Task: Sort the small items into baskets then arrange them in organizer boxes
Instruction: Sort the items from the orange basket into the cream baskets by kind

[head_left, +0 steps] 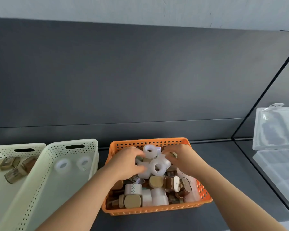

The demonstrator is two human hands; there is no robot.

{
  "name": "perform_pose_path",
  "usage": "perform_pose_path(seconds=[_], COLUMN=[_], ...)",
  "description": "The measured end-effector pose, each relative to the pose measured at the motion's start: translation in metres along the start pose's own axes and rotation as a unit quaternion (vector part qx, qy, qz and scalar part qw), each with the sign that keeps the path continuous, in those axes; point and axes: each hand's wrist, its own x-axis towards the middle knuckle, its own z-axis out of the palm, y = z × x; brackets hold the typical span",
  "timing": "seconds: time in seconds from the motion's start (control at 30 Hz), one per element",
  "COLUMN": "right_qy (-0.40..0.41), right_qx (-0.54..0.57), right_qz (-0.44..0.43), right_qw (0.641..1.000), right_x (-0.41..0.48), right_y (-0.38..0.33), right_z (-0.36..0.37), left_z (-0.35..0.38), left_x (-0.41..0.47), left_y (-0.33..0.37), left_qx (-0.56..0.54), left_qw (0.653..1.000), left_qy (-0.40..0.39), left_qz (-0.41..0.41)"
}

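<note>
In the middle of the dark table (227, 165) sits an orange basket (150, 141). It is full of mixed small things: white rolls (158, 167) piled at the back and gold boxes (133, 201) nearer the front. Both hands are down inside it, at the far end.

The left hand (125, 162) has bent fingers over the white rolls, with its thumb against one. I cannot tell if it really holds a roll. The right hand (180, 157) has bent fingers too, with the tips touching a white roll on top of the pile. I cannot tell if it grips that roll or only touches it.

Just left of the orange basket is a cream basket (40, 180) with two sorted rolls (62, 165) lying in it. Beside that, at the far left, is a second cream basket (0, 151) with brown boxes (15, 172) in it.

Well off to the right is a clear box (274, 130) with its lid standing up.
</note>
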Motion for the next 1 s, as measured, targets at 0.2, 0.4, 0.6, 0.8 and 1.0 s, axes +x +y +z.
perform_pose_path(seconds=[0.2,0.4,0.6,0.8,1.0], right_qy=[-0.078,-0.045,-0.005,-0.037,-0.036], right_qx=[0.002,-0.029,0.011,0.015,0.025], right_qz=[-0.014,-0.008,0.062,0.065,0.036], right_qw=[0.997,0.999,0.998,0.997,0.998], right_x=[-0.002,0.004,0.006,0.003,0.003], right_y=[-0.008,-0.009,0.002,0.001,0.003], right_z=[0.011,0.002,-0.008,-0.004,0.002], left_z=[0.009,-0.013,-0.005,-0.003,0.000], left_x=[0.009,0.018,0.042,0.060,0.060], left_y=[0.005,-0.003,0.006,0.011,-0.001], left_qx=[0.062,-0.044,-0.006,0.118,0.132], left_qw=[0.997,0.999,0.999,0.991,0.990], left_qy=[-0.050,0.022,-0.006,0.003,0.024], left_qz=[-0.004,0.009,0.040,0.059,0.051])
